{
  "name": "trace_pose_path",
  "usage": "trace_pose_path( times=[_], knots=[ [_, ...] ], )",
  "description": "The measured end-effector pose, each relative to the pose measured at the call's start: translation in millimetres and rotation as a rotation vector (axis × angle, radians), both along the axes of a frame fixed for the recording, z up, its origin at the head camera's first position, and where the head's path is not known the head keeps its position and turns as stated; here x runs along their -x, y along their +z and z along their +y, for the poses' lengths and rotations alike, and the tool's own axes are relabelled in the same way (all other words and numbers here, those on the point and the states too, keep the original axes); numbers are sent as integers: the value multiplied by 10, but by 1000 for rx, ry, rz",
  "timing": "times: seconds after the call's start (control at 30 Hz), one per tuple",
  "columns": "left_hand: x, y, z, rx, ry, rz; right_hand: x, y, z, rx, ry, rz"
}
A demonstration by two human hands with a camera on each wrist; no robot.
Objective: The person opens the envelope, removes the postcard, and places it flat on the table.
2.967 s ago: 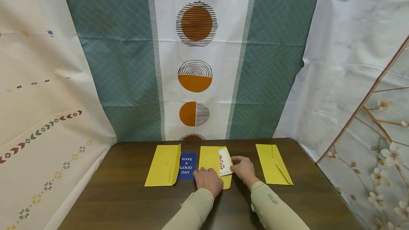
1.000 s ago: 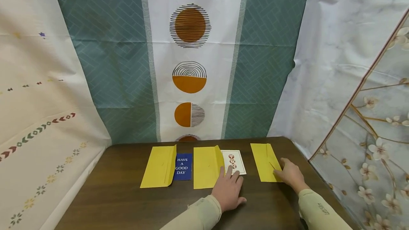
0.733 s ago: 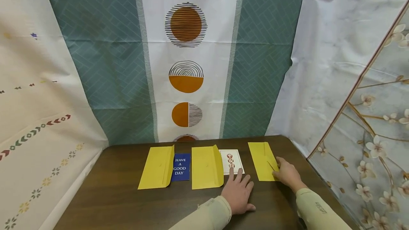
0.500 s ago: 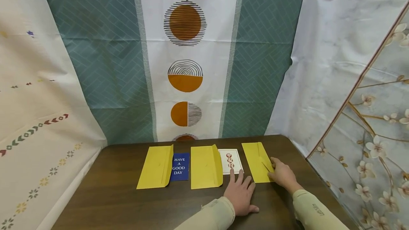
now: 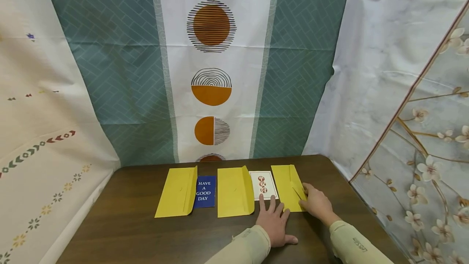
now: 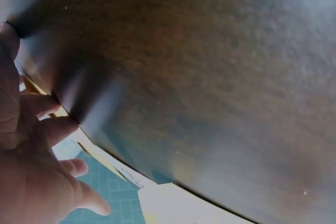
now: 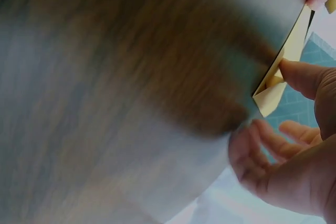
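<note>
My right hand [image 5: 318, 203] holds the right edge of the rightmost yellow envelope [image 5: 285, 188]. The right wrist view shows the thumb on that envelope's edge [image 7: 294, 40], the other fingers curled beside it. With fingers spread, my left hand [image 5: 274, 224] touches the table near the lower edge of a white card [image 5: 262, 182] with red print and the envelope's lower left corner. The white card lies between the rightmost envelope and the middle yellow envelope [image 5: 232, 192], against that one's raised flap. In the left wrist view, the left fingers [image 6: 63, 127] lie along the paper edges.
Further left, a blue card [image 5: 205, 191] reading "HAVE A GOOD DAY" lies beside the leftmost yellow envelope [image 5: 175, 194]. Everything lies in one row on the dark wooden table [image 5: 154, 235]. Patterned cloth [image 5: 216, 72] hangs behind, with more cloth along both sides.
My right hand has gone from the white card to the rightmost envelope and slid it left against the card. My left hand has moved right and spread its fingers.
</note>
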State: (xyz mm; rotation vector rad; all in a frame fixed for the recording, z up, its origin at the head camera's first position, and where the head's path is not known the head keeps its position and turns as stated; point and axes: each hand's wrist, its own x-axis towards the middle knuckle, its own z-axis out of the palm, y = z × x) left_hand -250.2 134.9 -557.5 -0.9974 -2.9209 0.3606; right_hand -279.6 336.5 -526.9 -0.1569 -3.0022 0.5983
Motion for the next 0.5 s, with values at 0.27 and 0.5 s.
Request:
trace_pose_path(
  times=[0.27, 0.5],
  knots=[
    [-41, 83, 25, 13, 30, -29, -43, -25, 40, -206, -26, 31],
    [-52, 80, 31, 23, 49, -27, -45, -72, 149, -313, -13, 81]
  ],
)
